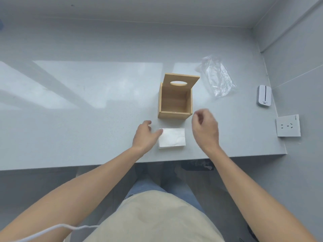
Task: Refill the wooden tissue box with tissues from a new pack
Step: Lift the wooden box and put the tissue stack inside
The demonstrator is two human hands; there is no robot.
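Note:
A wooden tissue box (175, 114) stands on the grey counter, empty inside. Its lid (181, 82), with an oval slot, is tipped up at the far side. A white stack of tissues (172, 138) lies flat just in front of the box, near the counter edge. My left hand (144, 135) rests at the stack's left side, thumb touching its near-left corner, fingers apart. To the right of the stack hovers my right hand (205, 129), its fingers loosely curled and holding nothing.
A crumpled clear plastic wrapper (217, 77) lies behind and right of the box. A small white device (263, 96) and a white power socket (288, 125) sit by the right wall. The counter's front edge (104, 165) runs below the hands.

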